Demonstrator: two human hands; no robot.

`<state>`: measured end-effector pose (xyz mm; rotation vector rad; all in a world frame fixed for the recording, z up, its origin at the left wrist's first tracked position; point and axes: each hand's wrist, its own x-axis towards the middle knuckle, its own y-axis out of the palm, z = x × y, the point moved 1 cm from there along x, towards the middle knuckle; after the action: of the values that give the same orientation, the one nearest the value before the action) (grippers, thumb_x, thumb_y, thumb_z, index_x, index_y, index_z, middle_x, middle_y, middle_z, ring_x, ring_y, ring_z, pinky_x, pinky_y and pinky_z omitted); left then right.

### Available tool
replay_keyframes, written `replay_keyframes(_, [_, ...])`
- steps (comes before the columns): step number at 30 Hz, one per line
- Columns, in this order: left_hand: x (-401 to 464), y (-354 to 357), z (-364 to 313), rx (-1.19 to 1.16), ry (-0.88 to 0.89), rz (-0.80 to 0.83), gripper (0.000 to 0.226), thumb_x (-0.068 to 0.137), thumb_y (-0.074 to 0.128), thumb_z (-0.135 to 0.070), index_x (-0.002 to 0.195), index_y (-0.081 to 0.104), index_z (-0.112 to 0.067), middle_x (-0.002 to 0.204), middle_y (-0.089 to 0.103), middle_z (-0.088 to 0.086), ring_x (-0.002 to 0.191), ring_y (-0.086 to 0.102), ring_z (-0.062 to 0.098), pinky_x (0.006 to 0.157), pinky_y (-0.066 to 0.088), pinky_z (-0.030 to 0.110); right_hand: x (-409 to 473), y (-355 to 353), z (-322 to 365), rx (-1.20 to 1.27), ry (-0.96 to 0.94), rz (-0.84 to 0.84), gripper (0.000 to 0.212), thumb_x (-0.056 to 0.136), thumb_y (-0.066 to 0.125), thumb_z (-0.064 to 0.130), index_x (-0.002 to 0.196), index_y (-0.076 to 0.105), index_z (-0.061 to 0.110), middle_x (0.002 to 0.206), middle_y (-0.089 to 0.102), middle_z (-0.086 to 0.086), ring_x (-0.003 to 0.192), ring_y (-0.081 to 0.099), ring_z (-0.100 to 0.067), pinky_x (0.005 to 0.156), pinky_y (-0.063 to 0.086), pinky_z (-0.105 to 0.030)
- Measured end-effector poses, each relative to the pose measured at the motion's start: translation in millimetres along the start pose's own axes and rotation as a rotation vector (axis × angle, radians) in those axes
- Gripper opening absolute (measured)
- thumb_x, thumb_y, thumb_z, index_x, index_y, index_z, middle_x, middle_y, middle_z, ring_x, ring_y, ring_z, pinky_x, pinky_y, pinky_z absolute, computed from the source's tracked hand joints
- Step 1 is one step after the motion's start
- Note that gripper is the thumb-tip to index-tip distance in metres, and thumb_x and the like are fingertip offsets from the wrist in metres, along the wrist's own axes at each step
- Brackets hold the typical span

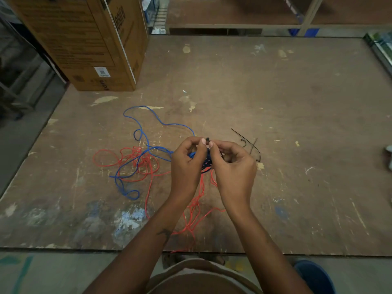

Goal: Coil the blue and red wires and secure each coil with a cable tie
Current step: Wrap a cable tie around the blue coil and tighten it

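Table [297, 102]: cardboard box [84, 39] at far left corner; tangled wires [137, 160] left of centre. Both hands [186, 164] raised at centre. Spare cable ties [252, 145] just right of them.

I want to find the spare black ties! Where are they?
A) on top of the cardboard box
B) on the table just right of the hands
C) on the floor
B: the spare cable ties lie on the table, just beyond the right hand.
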<state>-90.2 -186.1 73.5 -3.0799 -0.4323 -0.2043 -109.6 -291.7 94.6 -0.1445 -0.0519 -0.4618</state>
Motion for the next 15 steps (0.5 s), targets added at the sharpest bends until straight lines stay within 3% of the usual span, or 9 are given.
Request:
replay_keyframes(6, [2.0,-2.9,2.2,0.018,0.012,-0.002,0.013,0.105,0.066,-0.016,0.094,0.072,-0.021,0.089,0.076,-0.007,0.084,0.068,0.004,0.078,0.052,0.024,-2.0,4.0,-0.2,0.029,-0.013,-0.014,0.004,0.094,0.081,0.026,0.096,0.083,0.023,0.079,0.077,0.005,0.064,0.064,-0.009,0.063,0.053,-0.028])
replay_keyframes(15, [1.9,-6.7,5.9,0.057,0.038,0.021,0.013,0.104,0.066,-0.02,0.092,0.071,-0.022,0.084,0.073,-0.007,0.079,0.064,0.006,0.074,0.052,0.03,-2.8,7.4,-5.9,0.027,0.001,-0.005,0.005,0.095,0.08,0.027,0.097,0.082,0.023,0.082,0.078,0.003,0.071,0.071,-0.023,0.068,0.061,-0.043])
